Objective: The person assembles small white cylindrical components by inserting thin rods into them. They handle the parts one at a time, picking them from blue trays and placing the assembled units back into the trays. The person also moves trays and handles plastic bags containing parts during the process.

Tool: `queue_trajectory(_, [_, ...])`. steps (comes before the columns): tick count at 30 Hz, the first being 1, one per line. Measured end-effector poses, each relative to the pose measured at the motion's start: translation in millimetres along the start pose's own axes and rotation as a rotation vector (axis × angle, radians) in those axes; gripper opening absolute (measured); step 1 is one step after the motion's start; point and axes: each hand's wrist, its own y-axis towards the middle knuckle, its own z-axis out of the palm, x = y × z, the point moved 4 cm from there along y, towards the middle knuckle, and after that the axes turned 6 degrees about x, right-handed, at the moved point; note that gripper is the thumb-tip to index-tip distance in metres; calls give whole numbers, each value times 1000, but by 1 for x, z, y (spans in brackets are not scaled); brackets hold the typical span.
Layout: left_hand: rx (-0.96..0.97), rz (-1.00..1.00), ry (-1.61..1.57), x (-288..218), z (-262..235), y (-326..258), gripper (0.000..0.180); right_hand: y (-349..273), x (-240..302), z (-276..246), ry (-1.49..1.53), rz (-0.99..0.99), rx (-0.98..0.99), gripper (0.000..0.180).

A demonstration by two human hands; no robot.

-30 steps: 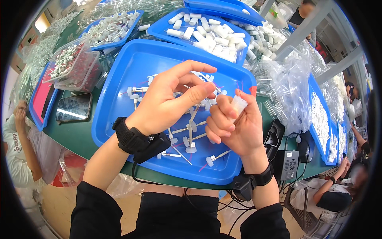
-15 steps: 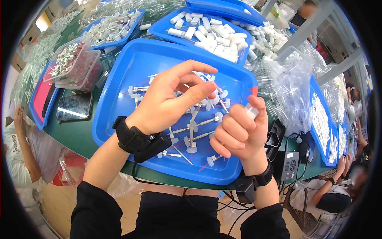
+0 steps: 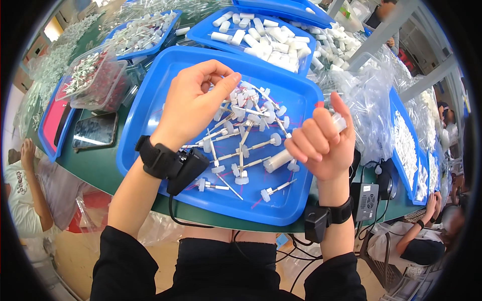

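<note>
White plastic plunger rods [image 3: 241, 138] lie scattered at the blue plastic tray's [image 3: 150, 108] centre, directly beneath the left hand's [image 3: 193, 103] pinching fingertips; the right hand [image 3: 321, 143] grips a clear tube [image 3: 281, 159].

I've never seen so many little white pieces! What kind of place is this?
Probably a small assembly or packing workshop: blue trays of small white plastic parts, heaps of clear bags, and other people seated along the green table.
</note>
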Motion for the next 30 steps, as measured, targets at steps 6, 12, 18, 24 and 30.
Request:
queue_trajectory(6, [-148, -32, 177, 13, -24, 12, 29, -1, 10, 8, -318, -55, -151, 67])
queue_trajectory(12, [-107, 50, 156, 7, -34, 13, 30, 4, -18, 31, -1473, 163, -48, 41])
queue_trajectory(18, [-87, 41, 140, 8, -31, 10, 30, 1, -8, 23, -1799, 263, -94, 19])
queue_trajectory(24, [-91, 49, 141, 7, -29, 9, 31, -19, 2, 14, -1888, 471, -31, 21])
queue_trajectory(30, [-30, 10, 136, 4, -24, 7, 30, -11, -3, 19, -1935, 315, -12, 27])
